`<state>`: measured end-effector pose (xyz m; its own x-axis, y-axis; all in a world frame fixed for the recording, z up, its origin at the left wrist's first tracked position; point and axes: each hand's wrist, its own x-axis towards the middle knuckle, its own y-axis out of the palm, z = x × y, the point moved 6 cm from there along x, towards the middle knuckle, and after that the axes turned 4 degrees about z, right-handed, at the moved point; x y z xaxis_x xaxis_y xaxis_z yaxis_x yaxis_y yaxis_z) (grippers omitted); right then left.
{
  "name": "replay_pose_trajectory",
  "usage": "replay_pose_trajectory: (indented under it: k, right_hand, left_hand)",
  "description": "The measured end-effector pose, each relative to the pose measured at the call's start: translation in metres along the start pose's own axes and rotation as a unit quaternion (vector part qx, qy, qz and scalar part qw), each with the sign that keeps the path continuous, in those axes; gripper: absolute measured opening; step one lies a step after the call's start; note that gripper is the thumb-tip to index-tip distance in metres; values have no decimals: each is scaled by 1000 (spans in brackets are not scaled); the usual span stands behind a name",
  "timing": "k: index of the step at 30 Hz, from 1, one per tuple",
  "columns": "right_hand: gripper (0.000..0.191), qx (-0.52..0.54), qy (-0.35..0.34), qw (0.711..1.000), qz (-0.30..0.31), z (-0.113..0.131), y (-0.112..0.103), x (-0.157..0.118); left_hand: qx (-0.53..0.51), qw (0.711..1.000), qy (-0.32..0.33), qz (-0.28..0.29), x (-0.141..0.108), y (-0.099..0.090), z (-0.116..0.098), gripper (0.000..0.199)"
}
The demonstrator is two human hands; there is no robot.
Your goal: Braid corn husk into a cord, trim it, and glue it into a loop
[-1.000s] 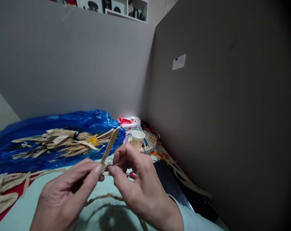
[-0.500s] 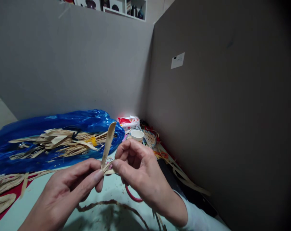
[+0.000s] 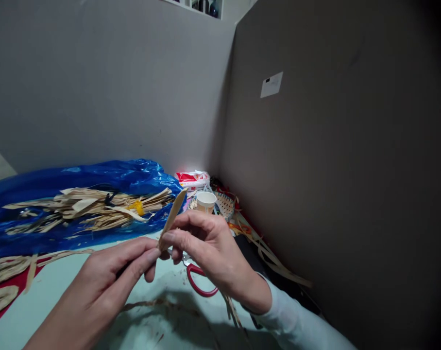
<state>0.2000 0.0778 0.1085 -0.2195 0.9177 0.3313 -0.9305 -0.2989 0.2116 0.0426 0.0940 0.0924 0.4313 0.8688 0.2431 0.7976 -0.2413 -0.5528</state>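
Left hand [image 3: 114,274] and right hand [image 3: 213,248] pinch a flat tan fibre strip [image 3: 175,214] upright between thumbs and fingertips, probably for control; red-handled metal scissors [image 3: 201,287] lie below the right fingers.

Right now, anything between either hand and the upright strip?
Nothing visible: the fingers of the left hand and right hand already pinch the strip near its base. The scissors lie on the table, below the right hand.

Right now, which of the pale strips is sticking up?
The strip pinched in the left hand, touched by the right hand: it slants upward, while the bundled strips lie on blue plastic.
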Motion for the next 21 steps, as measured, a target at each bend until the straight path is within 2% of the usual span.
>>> replay_pose_trajectory:
  k: [4,7,10,12,13,14,15,16,19,21]
  right_hand:
    - [25,11,1,1000,-28,-2,-2,2]
    - [28,-4,-1,999,-44,-8,-5,4]
    - [27,-32,14,999,-26,-15,-8,4]
    - [26,-128,21,992,-5,-18,-13,1]
    - [27,-231,30,972,8,-20,-16,-1]
    - [26,-371,41,928,18,-23,-20,-5]
    - [23,-535,62,841,47,-29,-23,-10]
    - [18,-594,87,797,67,-36,-27,-15]
    - [9,-665,140,726,104,-60,-40,-31]
    - [11,-690,146,697,125,-75,-42,-39]
  left_hand:
    - [-6,999,-27,38,0,5,-1,44]
    - [-48,996,-54,55,1,6,4,48]
    - [-110,987,-101,53,2,10,20,49]
    - [-145,980,-135,33,0,12,37,48]
    - [-168,973,-156,20,-2,12,48,48]
    - [-194,965,-177,4,-5,11,58,47]
    - [-220,956,-194,-17,-9,10,68,45]
    - [-245,946,-207,-40,-13,7,77,44]
    - [-301,921,-229,-94,-30,-1,98,44]
    - [-326,908,-239,-110,-39,-3,108,43]
